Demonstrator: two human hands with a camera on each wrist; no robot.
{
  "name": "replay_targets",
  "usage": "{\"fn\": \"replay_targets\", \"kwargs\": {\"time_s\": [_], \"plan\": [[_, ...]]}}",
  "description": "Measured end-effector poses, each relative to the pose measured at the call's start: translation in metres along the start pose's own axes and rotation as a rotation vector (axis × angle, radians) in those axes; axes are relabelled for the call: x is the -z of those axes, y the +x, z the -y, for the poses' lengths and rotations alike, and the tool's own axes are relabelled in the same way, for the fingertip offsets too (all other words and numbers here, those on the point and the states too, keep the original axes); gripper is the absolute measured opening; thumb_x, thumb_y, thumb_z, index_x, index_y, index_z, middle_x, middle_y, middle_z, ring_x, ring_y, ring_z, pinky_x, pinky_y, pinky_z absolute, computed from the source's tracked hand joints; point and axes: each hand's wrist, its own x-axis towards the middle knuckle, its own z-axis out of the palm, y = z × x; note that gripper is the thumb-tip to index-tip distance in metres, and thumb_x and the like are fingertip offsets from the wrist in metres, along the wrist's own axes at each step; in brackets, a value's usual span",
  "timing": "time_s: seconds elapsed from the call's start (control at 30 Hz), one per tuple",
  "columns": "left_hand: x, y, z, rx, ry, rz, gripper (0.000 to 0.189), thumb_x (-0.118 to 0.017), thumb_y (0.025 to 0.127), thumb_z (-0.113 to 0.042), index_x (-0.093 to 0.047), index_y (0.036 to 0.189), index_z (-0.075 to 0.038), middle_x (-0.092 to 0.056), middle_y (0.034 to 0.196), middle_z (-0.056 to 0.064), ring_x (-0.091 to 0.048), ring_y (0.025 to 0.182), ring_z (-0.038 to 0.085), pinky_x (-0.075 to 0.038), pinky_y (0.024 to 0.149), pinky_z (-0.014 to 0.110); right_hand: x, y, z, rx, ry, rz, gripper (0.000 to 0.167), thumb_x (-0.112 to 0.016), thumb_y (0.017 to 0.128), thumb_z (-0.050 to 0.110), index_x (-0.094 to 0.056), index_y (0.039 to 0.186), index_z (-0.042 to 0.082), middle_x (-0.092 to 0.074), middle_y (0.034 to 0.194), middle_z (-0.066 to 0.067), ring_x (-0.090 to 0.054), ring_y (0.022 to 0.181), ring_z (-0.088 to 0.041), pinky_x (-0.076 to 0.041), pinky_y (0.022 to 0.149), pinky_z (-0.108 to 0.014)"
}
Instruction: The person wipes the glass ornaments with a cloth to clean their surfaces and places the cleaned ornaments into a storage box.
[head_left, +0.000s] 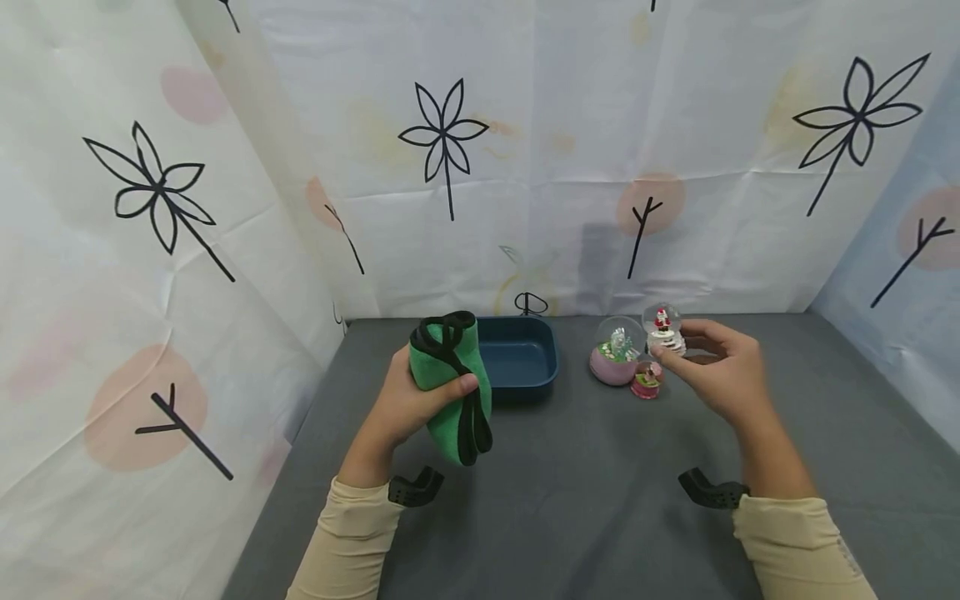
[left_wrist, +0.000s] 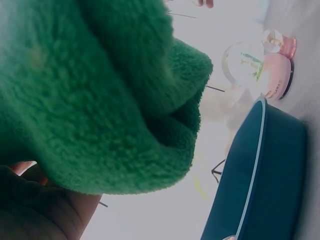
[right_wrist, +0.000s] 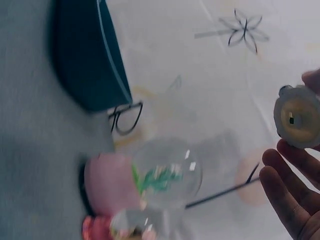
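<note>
Holding green cloth [head_left: 452, 425]: left grip [head_left: 408, 404], near the blue bin [head_left: 525, 388] edge. Pinching Santa globe [head_left: 663, 330]: right grip [head_left: 723, 367], counter [head_left: 847, 392] extending rightward. Globe's underside: right wrist view only.

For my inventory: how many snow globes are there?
3: a Santa globe in the right hand, a large pink globe and a small globe on the table. Others may hide behind the cloth.

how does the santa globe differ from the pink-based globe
The Santa globe is held up in the right hand; the pink-based globe stands on the gray table. The Santa globe is smaller and white-based; the pink-based globe is larger. Both are clear and rounded on top.
</note>
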Motion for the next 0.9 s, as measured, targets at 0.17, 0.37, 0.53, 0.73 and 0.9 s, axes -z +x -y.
{"fn": "replay_targets", "kwargs": {"time_s": [0.17, 0.37, 0.53, 0.73, 0.9], "plan": [[-0.006, 0.001, -0.001, 0.023, 0.000, 0.010, 0.036, -0.087, 0.090, -0.024, -0.066, 0.115, -0.009, -0.076, 0.096, 0.007, -0.077, 0.084, 0.027, -0.065, 0.073, 0.041, -0.012, -0.008, 0.022, 0.132, 0.080, 0.054, 0.038, -0.090, 0.082, 0.001, -0.075, 0.117, 0.000, -0.069, 0.104, 0.027, -0.071, 0.087, 0.009, -0.059, 0.074, -0.011], [-0.017, 0.001, 0.000, 0.037, -0.020, 0.057, 0.040, -0.088, 0.090, -0.032, -0.067, 0.115, -0.009, -0.076, 0.096, 0.009, -0.076, 0.084, 0.027, -0.065, 0.072, 0.041, -0.028, -0.020, 0.040, 0.283, 0.115, 0.096, 0.042, -0.093, 0.072, -0.007, -0.079, 0.109, 0.007, -0.073, 0.101, 0.015, -0.072, 0.083, -0.001, -0.060, 0.073, -0.014], [-0.028, 0.002, 0.000, 0.055, -0.021, 0.090, 0.044, -0.088, 0.089, -0.034, -0.065, 0.120, -0.015, -0.075, 0.101, 0.010, -0.075, 0.088, 0.027, -0.064, 0.076, 0.042, -0.040, -0.031, 0.051, 0.369, 0.140, 0.172, 0.045, -0.095, 0.069, -0.004, -0.079, 0.108, 0.012, -0.076, 0.102, 0.001, -0.074, 0.079, -0.007, -0.063, 0.070, -0.020], [-0.040, 0.002, 0.002, 0.061, -0.001, 0.129, 0.047, -0.088, 0.088, -0.038, -0.065, 0.124, -0.018, -0.074, 0.104, 0.008, -0.074, 0.091, 0.026, -0.065, 0.079, 0.042, -0.057, -0.039, 0.060, 0.487, 0.159, 0.261, 0.050, -0.098, 0.066, -0.002, -0.078, 0.109, 0.015, -0.077, 0.104, 0.000, -0.075, 0.085, -0.007, -0.062, 0.085, -0.028], [-0.046, 0.002, 0.005, 0.057, 0.016, 0.162, 0.050, -0.088, 0.088, -0.044, -0.067, 0.126, -0.018, -0.074, 0.104, 0.007, -0.073, 0.091, 0.025, -0.065, 0.080, 0.042, -0.067, -0.043, 0.063, 0.572, 0.180, 0.297, 0.053, -0.098, 0.065, -0.002, -0.077, 0.111, 0.014, -0.077, 0.102, 0.001, -0.074, 0.089, -0.009, -0.064, 0.082, -0.027]]}}
